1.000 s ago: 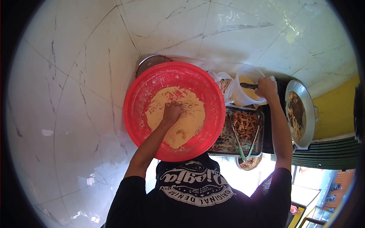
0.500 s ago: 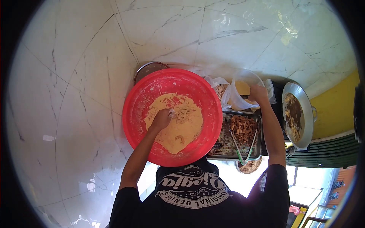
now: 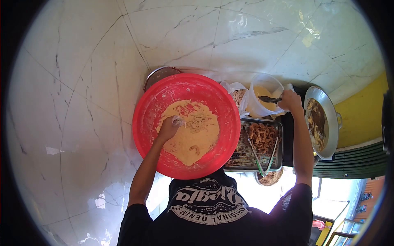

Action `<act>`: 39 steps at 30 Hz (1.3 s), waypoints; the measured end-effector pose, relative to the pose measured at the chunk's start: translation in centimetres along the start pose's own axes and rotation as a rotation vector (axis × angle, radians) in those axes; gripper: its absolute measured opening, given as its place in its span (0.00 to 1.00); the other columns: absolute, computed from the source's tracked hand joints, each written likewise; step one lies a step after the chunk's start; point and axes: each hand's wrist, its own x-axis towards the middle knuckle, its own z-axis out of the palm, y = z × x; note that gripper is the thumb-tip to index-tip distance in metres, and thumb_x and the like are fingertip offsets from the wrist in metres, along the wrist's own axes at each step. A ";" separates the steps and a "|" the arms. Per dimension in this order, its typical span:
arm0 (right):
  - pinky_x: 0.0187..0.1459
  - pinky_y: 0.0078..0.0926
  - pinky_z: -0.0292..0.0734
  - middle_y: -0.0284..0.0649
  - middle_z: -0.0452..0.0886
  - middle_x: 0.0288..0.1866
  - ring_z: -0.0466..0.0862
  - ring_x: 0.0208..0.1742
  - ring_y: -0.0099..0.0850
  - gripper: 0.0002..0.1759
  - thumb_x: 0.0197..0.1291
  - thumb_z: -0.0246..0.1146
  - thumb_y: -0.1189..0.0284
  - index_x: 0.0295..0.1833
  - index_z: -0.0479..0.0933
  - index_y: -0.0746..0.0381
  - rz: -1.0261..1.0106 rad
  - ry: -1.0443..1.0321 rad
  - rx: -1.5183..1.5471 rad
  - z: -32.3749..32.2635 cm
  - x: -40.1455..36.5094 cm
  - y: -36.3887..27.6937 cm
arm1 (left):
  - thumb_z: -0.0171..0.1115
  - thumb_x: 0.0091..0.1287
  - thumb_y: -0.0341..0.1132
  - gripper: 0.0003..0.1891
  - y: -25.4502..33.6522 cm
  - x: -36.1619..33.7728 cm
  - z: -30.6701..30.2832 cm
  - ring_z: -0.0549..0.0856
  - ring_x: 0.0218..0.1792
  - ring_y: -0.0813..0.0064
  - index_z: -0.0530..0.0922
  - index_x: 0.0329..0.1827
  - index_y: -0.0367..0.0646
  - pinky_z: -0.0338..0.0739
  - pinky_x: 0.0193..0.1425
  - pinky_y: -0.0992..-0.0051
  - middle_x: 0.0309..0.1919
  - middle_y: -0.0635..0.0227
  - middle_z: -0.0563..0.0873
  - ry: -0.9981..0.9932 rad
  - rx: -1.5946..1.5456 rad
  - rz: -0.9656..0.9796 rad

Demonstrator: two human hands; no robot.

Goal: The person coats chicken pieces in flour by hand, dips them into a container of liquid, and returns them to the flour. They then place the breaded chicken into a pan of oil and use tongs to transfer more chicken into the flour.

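Above the flour (image 3: 205, 139) in a wide red basin (image 3: 143, 102), my left hand (image 3: 169, 128) has its fingers curled together, their tips coated white. I cannot make out what, if anything, they hold. Several coated pieces (image 3: 199, 124) lie on the flour beside it, and a single curved piece (image 3: 194, 149) is nearer to me. My right hand (image 3: 290, 101) is closed around a dark utensil (image 3: 269, 99), whose end reaches over a clear plastic tub (image 3: 255, 107) of yellowish liquid (image 3: 266, 107).
A rack tray (image 3: 240, 162) holds browned fried pieces (image 3: 262, 138) and metal tongs (image 3: 260, 162). A metal pan (image 3: 334, 131) of dark oil stands at the right. Beside the tub is a plastic bag (image 3: 236, 90). Marbled tiles (image 3: 176, 37) line the far side.
My left hand has shifted slightly left and its fingers have lifted off the flour. My right hand has moved right, drawing the dark utensil up into view over the tub.
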 end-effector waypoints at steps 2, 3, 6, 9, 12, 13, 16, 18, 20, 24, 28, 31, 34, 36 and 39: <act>0.49 0.40 0.77 0.49 0.81 0.45 0.82 0.48 0.46 0.19 0.42 0.63 0.65 0.42 0.80 0.60 0.023 0.056 0.026 -0.6 -0.7 0.1 | 0.59 0.62 0.29 0.04 -0.1 0.1 0.0 0.83 0.36 0.77 0.78 0.34 0.36 0.74 0.42 0.76 0.32 0.62 0.85 -0.002 -0.022 -0.035; 0.49 0.40 0.77 0.49 0.81 0.45 0.82 0.48 0.45 0.19 0.41 0.63 0.65 0.42 0.81 0.60 0.048 0.107 0.057 -0.7 -0.9 0.1 | 0.60 0.62 0.29 0.05 -0.2 0.0 0.1 0.83 0.36 0.77 0.78 0.34 0.36 0.74 0.42 0.76 0.32 0.62 0.85 0.018 -0.134 -0.031; 0.50 0.40 0.77 0.49 0.81 0.45 0.81 0.49 0.45 0.25 0.39 0.69 0.60 0.46 0.80 0.58 0.056 0.094 0.067 -0.4 -0.3 1.1 | 0.61 0.62 0.31 0.06 0.7 -0.4 -0.3 0.83 0.35 0.76 0.78 0.34 0.36 0.75 0.40 0.76 0.31 0.61 0.85 0.063 0.057 -0.022; 0.48 0.39 0.78 0.48 0.82 0.44 0.83 0.46 0.45 0.20 0.41 0.63 0.65 0.43 0.81 0.60 0.034 0.067 0.009 -0.4 -0.8 0.5 | 0.61 0.61 0.31 0.07 0.9 -0.6 -0.4 0.84 0.33 0.75 0.78 0.33 0.36 0.75 0.39 0.76 0.29 0.61 0.85 0.085 0.327 -0.035; 0.48 0.40 0.78 0.48 0.81 0.45 0.82 0.48 0.46 0.23 0.40 0.67 0.61 0.45 0.80 0.60 0.057 0.075 0.029 1.2 0.3 0.9 | 0.62 0.62 0.32 0.07 -0.6 -0.3 -0.4 0.84 0.33 0.76 0.77 0.32 0.35 0.75 0.39 0.76 0.29 0.61 0.85 0.070 0.174 -0.028; 0.48 0.40 0.78 0.48 0.81 0.45 0.82 0.48 0.46 0.23 0.40 0.67 0.61 0.45 0.80 0.60 0.058 0.075 0.029 1.7 0.5 0.8 | 0.61 0.62 0.32 0.08 -0.7 -0.3 -0.4 0.83 0.32 0.76 0.76 0.31 0.35 0.75 0.39 0.76 0.29 0.61 0.85 0.047 0.052 -0.003; 0.48 0.39 0.78 0.47 0.82 0.46 0.82 0.49 0.44 0.21 0.42 0.65 0.64 0.44 0.80 0.61 0.098 0.031 0.022 3.1 1.3 0.1 | 0.60 0.64 0.32 0.09 -0.6 -0.4 -0.2 0.83 0.31 0.77 0.74 0.32 0.35 0.75 0.38 0.76 0.28 0.62 0.84 0.039 -0.010 -0.034; 0.48 0.38 0.79 0.47 0.82 0.45 0.83 0.49 0.42 0.19 0.44 0.64 0.65 0.43 0.80 0.61 0.095 -0.004 -0.025 4.1 1.7 -0.6 | 0.60 0.65 0.32 0.09 -0.3 -0.6 0.0 0.82 0.31 0.78 0.73 0.34 0.35 0.75 0.37 0.77 0.27 0.63 0.83 0.023 -0.073 -0.038; 0.49 0.36 0.79 0.45 0.82 0.47 0.83 0.50 0.42 0.18 0.46 0.63 0.65 0.44 0.80 0.60 0.082 -0.031 -0.060 3.8 1.4 -1.8 | 0.59 0.66 0.32 0.09 -0.4 -0.6 0.0 0.82 0.31 0.79 0.72 0.35 0.35 0.75 0.37 0.78 0.27 0.64 0.82 0.009 -0.135 -0.039; 0.49 0.35 0.79 0.44 0.82 0.48 0.82 0.51 0.41 0.18 0.47 0.62 0.65 0.45 0.80 0.60 0.063 -0.054 -0.090 3.4 1.7 -2.1 | 0.59 0.66 0.30 0.09 -0.1 -1.1 0.0 0.82 0.30 0.78 0.71 0.42 0.34 0.75 0.35 0.79 0.27 0.64 0.81 -0.004 -0.166 -0.117; 0.49 0.36 0.79 0.45 0.82 0.48 0.82 0.51 0.41 0.18 0.47 0.62 0.65 0.45 0.80 0.60 0.108 -0.009 -0.053 -0.9 0.3 -2.0 | 0.60 0.65 0.29 0.15 0.3 -1.4 -0.2 0.82 0.30 0.78 0.69 0.51 0.34 0.75 0.35 0.80 0.28 0.63 0.82 -0.013 -0.280 -0.180; 0.50 0.37 0.78 0.45 0.82 0.48 0.82 0.51 0.42 0.18 0.47 0.61 0.65 0.45 0.80 0.60 0.138 0.089 -0.049 -2.1 -0.4 -1.4 | 0.61 0.64 0.28 0.18 0.8 -1.2 -0.5 0.82 0.32 0.77 0.68 0.54 0.33 0.75 0.36 0.80 0.30 0.62 0.83 -0.020 -0.322 -0.201; 0.50 0.39 0.78 0.46 0.82 0.47 0.82 0.51 0.43 0.19 0.47 0.61 0.65 0.45 0.79 0.60 0.116 0.030 -0.082 -1.8 -0.6 -1.0 | 0.62 0.63 0.28 0.20 0.8 -0.9 -0.8 0.82 0.32 0.77 0.68 0.56 0.33 0.75 0.37 0.80 0.31 0.61 0.83 -0.039 -0.319 -0.170; 0.49 0.40 0.78 0.48 0.81 0.47 0.82 0.49 0.46 0.22 0.42 0.64 0.62 0.45 0.78 0.62 0.186 0.108 0.045 -0.6 -0.5 -0.7 | 0.63 0.63 0.28 0.21 0.9 -0.8 -0.8 0.82 0.32 0.78 0.68 0.57 0.32 0.75 0.37 0.80 0.32 0.61 0.84 -0.055 -0.340 -0.168; 0.49 0.41 0.78 0.48 0.82 0.46 0.82 0.49 0.46 0.22 0.42 0.64 0.62 0.45 0.78 0.62 0.187 0.078 0.036 0.9 -0.8 -1.1 | 0.64 0.62 0.28 0.22 1.3 -1.0 -1.0 0.81 0.32 0.79 0.69 0.57 0.29 0.75 0.38 0.80 0.32 0.61 0.84 -0.081 -0.320 -0.173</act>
